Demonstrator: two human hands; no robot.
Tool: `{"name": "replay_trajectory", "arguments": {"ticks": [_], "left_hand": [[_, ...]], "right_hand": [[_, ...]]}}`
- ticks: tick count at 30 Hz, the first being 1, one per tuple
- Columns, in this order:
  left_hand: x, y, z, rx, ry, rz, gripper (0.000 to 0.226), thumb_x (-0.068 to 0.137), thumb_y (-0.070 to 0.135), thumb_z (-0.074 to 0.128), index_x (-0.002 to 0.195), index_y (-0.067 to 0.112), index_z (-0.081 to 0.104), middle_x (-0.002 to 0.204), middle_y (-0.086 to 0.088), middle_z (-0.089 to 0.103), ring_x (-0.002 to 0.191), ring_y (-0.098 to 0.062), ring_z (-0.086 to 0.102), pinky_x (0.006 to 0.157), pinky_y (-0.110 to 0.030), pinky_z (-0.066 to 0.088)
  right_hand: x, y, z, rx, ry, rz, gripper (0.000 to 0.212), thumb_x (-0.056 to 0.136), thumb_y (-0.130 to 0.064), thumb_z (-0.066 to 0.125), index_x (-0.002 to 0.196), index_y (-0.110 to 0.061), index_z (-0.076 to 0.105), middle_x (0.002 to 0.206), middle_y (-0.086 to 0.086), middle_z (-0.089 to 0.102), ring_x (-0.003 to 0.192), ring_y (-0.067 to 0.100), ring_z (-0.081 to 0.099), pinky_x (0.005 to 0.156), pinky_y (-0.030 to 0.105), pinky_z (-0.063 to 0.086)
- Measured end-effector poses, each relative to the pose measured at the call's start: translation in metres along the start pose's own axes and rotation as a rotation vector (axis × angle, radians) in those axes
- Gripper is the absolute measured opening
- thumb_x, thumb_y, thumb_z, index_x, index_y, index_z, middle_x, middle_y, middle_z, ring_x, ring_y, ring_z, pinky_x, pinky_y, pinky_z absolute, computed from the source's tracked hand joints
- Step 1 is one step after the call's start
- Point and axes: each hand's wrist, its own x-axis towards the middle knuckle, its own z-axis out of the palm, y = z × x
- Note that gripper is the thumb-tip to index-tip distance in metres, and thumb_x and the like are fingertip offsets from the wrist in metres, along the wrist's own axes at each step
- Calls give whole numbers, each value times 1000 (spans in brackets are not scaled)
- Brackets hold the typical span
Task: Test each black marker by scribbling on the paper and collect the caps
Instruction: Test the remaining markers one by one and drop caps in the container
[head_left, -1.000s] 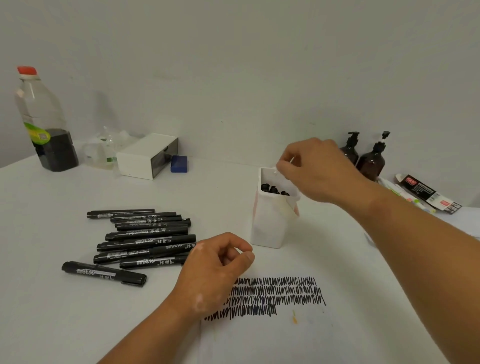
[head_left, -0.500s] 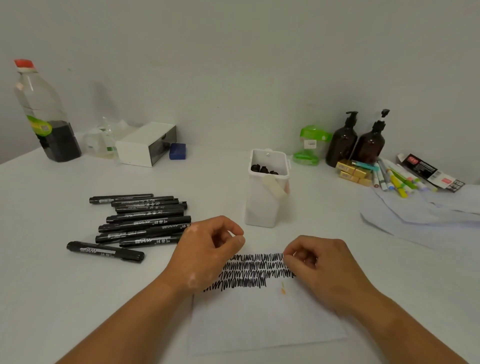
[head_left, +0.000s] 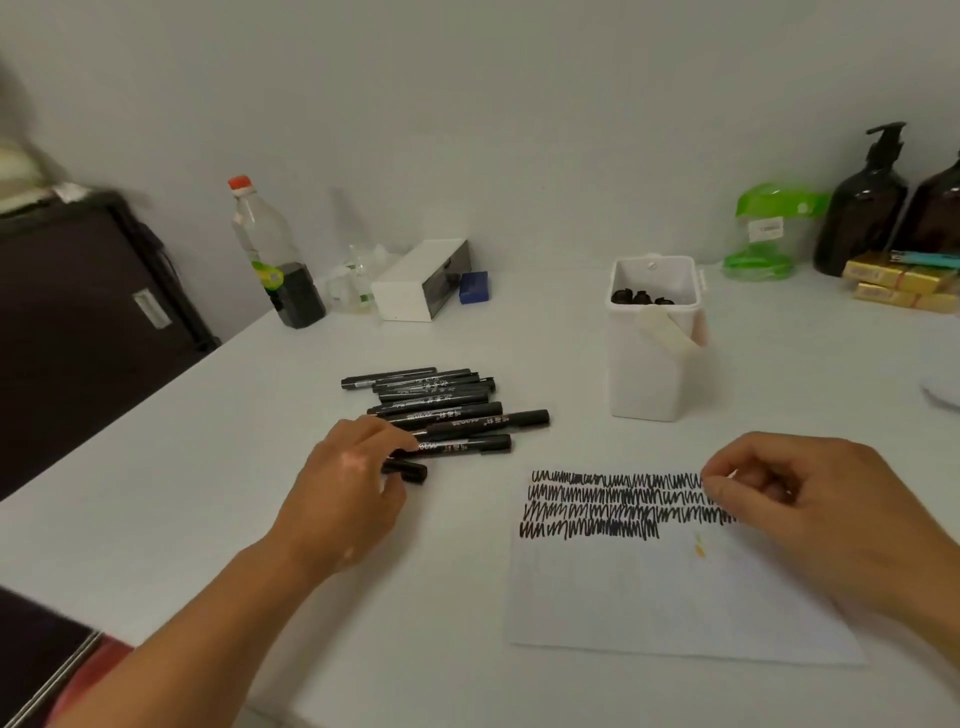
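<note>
While the paper (head_left: 649, 597) lies on the table (head_left: 208, 493), the right hand (head_left: 795, 499) rests loosely curled, empty, at its two o'clock; the left hand (head_left: 353, 483) covers the markers (head_left: 441, 410) at ten, grip unclear; the cup (head_left: 649, 374) of caps (head_left: 641, 297) stands at twelve.

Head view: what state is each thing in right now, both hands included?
left hand: fingers curled over nearest marker
right hand: loosely curled, resting on paper, nothing seen in it
marker row: lying flat, side by side
white container: upright, open-topped, black caps inside
paper: flat, four scribble rows
plastic bottle: upright, capped, dark liquid low
</note>
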Motion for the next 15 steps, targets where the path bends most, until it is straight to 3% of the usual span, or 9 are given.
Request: {"name": "replay_trajectory", "arguments": {"ticks": [2,6,15], "left_hand": [[-1,-8,-3,90,-41,-16,39,80,0,71,115,16,73,113,-1,70,107,-28,61,90,-41,50],[-4,-8,-3,135,-73,-1,34,85,10,72,117,20,72,112,2,71,107,-27,62,90,-43,48],[-2,1,-2,85,-176,49,25,93,22,66,117,24,71,107,7,62,96,-18,60,87,-34,48]], "right_hand": [[-3,-1,3,6,-26,-8,21,77,-29,80,82,-49,72,64,-18,68,62,7,61,60,11,44],[-3,-3,3,32,-33,-10,25,78,-27,81,80,-50,72,62,-19,68,60,5,61,59,9,43],[-2,1,1,65,-22,-4,24,81,-26,80,79,-48,72,63,-16,69,59,5,60,61,11,43]]}}
